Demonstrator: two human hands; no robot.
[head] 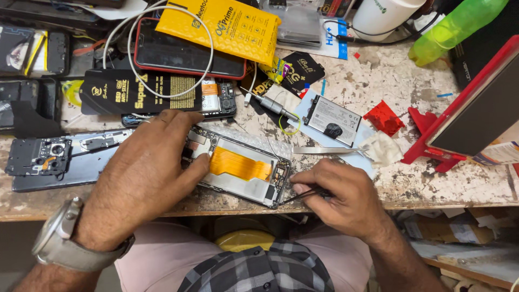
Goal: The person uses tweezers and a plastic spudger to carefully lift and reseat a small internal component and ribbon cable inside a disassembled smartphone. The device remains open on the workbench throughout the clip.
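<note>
While our left hand presses flat, fingers spread, on the opened phone at the bench edge, our right hand pinches tweezers at its lower right corner; we should probe gently, clear of its orange flex cable.

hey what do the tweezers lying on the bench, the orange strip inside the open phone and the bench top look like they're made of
The tweezers look like bare metal: pale grey with a dull sheen. The orange strip looks like thin flexible plastic film, glossy and lying flat in the open phone. The bench top seems to be painted wood or board, though I can't be sure: its pale coating is chipped with brown patches showing.
</note>
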